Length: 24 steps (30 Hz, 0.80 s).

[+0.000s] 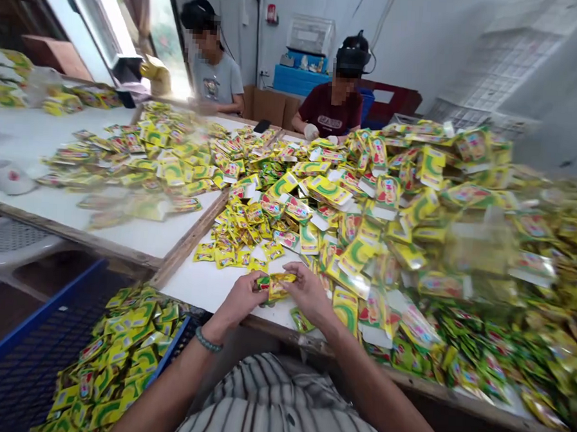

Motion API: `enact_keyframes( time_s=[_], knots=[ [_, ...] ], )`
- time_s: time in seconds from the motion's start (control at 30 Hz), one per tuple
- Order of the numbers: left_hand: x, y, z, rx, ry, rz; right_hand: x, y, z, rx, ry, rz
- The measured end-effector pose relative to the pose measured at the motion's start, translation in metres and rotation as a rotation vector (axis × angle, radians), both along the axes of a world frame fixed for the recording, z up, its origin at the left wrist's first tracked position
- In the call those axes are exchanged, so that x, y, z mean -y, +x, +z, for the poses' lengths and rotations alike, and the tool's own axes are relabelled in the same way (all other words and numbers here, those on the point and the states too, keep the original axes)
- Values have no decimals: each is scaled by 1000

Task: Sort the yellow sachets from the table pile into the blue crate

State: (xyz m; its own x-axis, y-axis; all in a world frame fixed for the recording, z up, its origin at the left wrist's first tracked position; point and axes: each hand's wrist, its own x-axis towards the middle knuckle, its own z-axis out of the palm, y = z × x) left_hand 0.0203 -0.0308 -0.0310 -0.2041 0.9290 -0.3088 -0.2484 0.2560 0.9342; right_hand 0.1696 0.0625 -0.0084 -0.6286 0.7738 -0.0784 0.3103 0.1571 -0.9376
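Observation:
My left hand (245, 296) is closed, its thumb and fingers pinching the green end of small candy-like packets at the table's near edge. My right hand (310, 296) pinches the other side, where a yellow packet (281, 285) shows. Whether these are separate packets or joined, I cannot tell. Just beyond lies a heap of small yellow packets (226, 254). Flat yellow-and-green printed boxes (357, 253), some with white flaps raised, are piled to the right of my right hand. A green packet (302, 320) rests on the edge below that hand.
At lower left stands a blue mesh crate (36, 325) holding many filled yellow boxes (127, 343). A wooden strip (190, 240) divides the white table. Loose green packets (460, 341) spread along the right. Two people sit across the table; a phone (261, 126) lies near them.

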Motion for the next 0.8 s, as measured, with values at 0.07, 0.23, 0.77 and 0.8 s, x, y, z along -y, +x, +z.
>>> enact_keyframes(
  time_s=[0.07,0.23,0.77,0.8],
  knots=[
    [0,9,5,147,37,-58,4,6,4,66,110,-63],
    [-5,24,11,252,60,-30,12,16,14,71,221,-145],
    [-9,46,16,295,42,-143,24,42,6,152,379,-187],
    [-10,48,16,281,18,-122,24,44,7,160,359,-183]
  ],
)
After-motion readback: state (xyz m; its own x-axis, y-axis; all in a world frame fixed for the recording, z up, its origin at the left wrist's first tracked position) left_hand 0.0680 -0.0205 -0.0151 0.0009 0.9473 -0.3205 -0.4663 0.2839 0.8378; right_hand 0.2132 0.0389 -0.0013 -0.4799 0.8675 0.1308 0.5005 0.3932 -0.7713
